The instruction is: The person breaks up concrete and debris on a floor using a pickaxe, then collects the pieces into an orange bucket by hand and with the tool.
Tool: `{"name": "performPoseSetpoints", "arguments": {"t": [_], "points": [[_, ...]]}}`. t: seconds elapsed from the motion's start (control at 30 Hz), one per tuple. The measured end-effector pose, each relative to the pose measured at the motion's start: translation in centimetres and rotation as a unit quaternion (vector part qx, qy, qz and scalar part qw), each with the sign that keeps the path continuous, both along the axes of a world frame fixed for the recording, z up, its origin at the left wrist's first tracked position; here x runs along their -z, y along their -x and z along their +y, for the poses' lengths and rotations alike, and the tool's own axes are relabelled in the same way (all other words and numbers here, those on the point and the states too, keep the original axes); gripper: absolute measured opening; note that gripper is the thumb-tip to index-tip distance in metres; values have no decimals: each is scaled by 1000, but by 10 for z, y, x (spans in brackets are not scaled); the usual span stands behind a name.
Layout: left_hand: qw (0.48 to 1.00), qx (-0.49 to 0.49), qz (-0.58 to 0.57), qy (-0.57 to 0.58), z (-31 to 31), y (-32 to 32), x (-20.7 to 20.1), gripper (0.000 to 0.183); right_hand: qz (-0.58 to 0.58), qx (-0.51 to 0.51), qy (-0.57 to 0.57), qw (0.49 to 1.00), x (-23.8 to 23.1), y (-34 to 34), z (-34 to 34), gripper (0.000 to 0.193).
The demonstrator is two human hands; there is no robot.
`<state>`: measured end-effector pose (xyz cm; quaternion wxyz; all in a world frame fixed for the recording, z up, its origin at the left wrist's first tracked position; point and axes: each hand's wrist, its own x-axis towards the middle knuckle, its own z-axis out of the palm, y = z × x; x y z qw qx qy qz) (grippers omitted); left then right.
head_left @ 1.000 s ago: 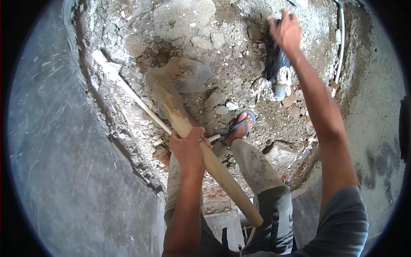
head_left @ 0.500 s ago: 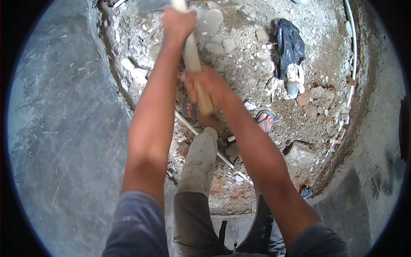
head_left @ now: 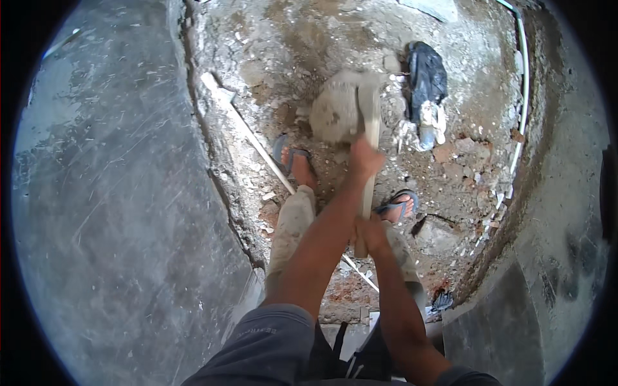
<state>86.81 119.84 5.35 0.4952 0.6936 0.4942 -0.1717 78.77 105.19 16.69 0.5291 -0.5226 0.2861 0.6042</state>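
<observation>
A hoe with a pale wooden handle (head_left: 367, 193) runs roughly up and down the view, blurred by motion. Its broad, dirt-coloured blade (head_left: 336, 109) is at the far end, over the rubble to the left of the handle. My left hand (head_left: 367, 157) is wrapped round the handle below the blade. Closer to me, my right hand (head_left: 371, 237) grips it near its butt end, which sticks out a little past the fingers. The blade's edge is too smeared to tell how deep it sits in the ground.
My feet in flip-flops (head_left: 297, 161) stand apart on broken, stony soil (head_left: 302, 58). A white pipe (head_left: 254, 138) lies slantwise by my left foot. To the right are a black plastic bag (head_left: 427, 77) with a bottle, and another thin pipe (head_left: 523, 83). Smooth concrete (head_left: 116, 193) borders the left.
The hoe has swung down and to the right from raised at the top of the view. Both hands came nearer to me with it, still gripping the handle.
</observation>
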Motion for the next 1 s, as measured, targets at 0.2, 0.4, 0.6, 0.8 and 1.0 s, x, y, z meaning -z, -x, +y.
{"name": "performPoseSetpoints", "arguments": {"t": [0.2, 0.4, 0.6, 0.8, 1.0], "points": [[994, -106, 3, 27, -85, 106, -41, 35, 6, -112, 97, 989, -38, 80, -68, 25], [975, -74, -148, -146, 96, -1, -68, 37, -86, -117, -160, 976, 29, -13, 73, 17], [966, 32, 74, -245, 254, -70, 1, 41, -15, -43, -211, 976, 87, -57, 211, 15], [977, -19, 182, -107, 168, 34, 62, 44, 129, -122, -169, 970, 65, -29, 94, 16], [989, -76, 105, -67, 22, 38, 26, 40, 87, -81, -89, 989, 23, -17, -35, 19]]}}
